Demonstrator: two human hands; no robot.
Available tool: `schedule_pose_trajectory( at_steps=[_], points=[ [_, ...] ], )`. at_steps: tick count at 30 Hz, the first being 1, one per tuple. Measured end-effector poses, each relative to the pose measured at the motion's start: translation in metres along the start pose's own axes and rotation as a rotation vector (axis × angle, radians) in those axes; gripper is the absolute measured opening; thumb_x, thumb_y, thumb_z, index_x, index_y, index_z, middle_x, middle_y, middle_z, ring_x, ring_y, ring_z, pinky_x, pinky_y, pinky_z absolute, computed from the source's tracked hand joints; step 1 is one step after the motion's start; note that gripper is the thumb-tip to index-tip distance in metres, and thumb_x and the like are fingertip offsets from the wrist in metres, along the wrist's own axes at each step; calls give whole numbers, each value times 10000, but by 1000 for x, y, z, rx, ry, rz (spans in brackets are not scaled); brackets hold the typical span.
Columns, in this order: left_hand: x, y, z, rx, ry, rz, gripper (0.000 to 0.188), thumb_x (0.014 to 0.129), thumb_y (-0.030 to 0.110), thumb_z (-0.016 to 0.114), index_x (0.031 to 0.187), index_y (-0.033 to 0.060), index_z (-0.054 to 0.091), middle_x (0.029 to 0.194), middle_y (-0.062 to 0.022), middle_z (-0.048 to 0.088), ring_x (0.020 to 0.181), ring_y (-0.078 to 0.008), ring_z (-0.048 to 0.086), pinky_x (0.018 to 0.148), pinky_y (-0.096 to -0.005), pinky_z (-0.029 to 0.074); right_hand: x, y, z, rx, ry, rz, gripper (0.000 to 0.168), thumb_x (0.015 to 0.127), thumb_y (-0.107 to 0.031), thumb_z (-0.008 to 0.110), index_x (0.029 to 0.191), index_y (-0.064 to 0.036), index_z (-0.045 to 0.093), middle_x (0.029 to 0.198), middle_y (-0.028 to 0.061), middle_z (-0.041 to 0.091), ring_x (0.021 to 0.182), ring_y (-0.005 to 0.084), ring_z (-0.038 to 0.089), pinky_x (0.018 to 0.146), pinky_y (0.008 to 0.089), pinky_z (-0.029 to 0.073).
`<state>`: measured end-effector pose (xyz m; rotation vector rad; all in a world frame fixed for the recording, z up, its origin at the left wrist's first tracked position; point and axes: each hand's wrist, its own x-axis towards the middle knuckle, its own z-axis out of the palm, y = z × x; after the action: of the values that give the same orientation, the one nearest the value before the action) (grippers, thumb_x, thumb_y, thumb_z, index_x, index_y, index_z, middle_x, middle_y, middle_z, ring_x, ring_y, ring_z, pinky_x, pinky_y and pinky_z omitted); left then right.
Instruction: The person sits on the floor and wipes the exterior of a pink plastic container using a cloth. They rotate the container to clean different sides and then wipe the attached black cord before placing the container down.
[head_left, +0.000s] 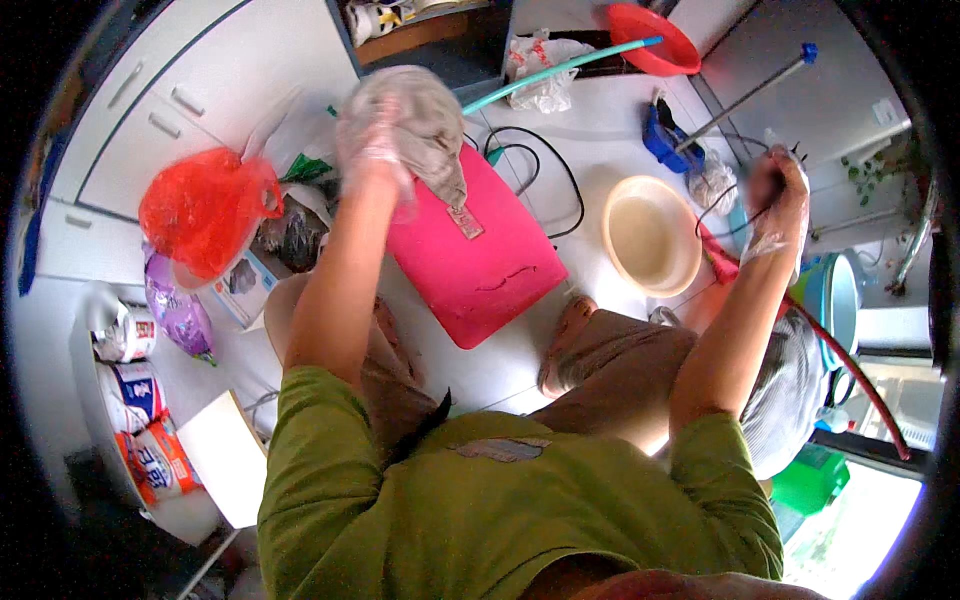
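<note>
My left hand, in a clear plastic glove and blurred, grips a bunched grey cloth. The cloth hangs over the far end of a flat pink panel, its lower tip by a small worn plate on the pink surface. A dark, crack-like line crosses the panel's near part. Raised off to the right, my right hand also wears a clear glove. Its fingers are curled, and a dark blur at the palm hides whether anything is held. A cream basin of cloudy water stands on the floor between the panel and that hand.
Left of the panel are a red plastic bag and a purple packet. A black cable loops across the tiles. Beyond lie a teal pole, a red basin and a blue-headed pole tool. A red hose curves at right.
</note>
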<state>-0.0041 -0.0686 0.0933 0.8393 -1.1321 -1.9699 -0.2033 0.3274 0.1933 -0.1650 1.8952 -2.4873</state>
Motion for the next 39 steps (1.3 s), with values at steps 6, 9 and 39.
schedule_pose_trajectory(
  at_steps=[6,9,39],
  points=[
    [35,10,-27,-427,-53,-106,452,897,215,656,1295,74,495,1246,-148,569,1117,-333,574,915,-547,498,-5,0,13,102,-62,-132,220,830,-160,680,985,-22,605,810,57,607,631,106,501,544,234,408],
    [28,11,-21,-364,-7,-123,398,906,225,642,1259,85,527,1220,-128,589,1088,-318,590,904,-538,507,-18,0,31,-68,-56,-188,285,835,-165,681,1048,-1,587,865,75,629,639,95,502,557,224,410],
    [-83,14,30,167,-183,217,296,862,121,697,1113,9,588,981,-83,645,850,-168,640,734,-302,546,-152,110,189,-290,-589,-144,441,746,-36,721,1170,11,606,995,127,707,888,165,670,810,306,519]
  ],
)
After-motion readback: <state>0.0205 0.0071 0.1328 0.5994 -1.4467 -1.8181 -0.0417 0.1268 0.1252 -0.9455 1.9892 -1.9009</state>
